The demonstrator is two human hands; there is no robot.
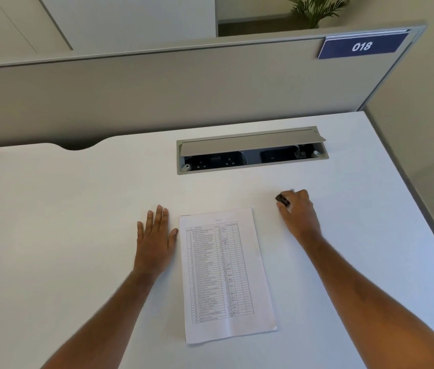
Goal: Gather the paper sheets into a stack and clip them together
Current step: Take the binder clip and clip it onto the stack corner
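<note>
The paper sheets (pixel 226 275) lie flat on the white tabletop (pixel 64 198), squared into one stack in front of the person, long side running away from the camera and turned slightly off square. The top sheet carries a printed table with small handwritten marks in its right-hand columns. How many sheets make up the stack cannot be told.

The left hand (pixel 154 235) rests palm down on the tabletop just beside the stack's upper left corner, fingers spread flat and gripping nothing; the thumb tip sits close to the paper edge, and contact cannot be confirmed.

The right hand (pixel 297 209) is beyond the stack's upper right corner, apart from the paper, with fingers curled around a small black binder clip (pixel 282 199). The clip shows at the fingertips, with a glint of metal at its far side. Whether the clip's mouth is pressed apart cannot be told.

At the back of the tabletop a recessed cable tray (pixel 253 166) has its grey lid (pixel 250 143) propped up, exposing dark power sockets. Behind it stands a grey partition (pixel 157 97) bearing a blue label (pixel 361 46) reading 018. A green plant (pixel 317 9) is visible over the partition.
</note>
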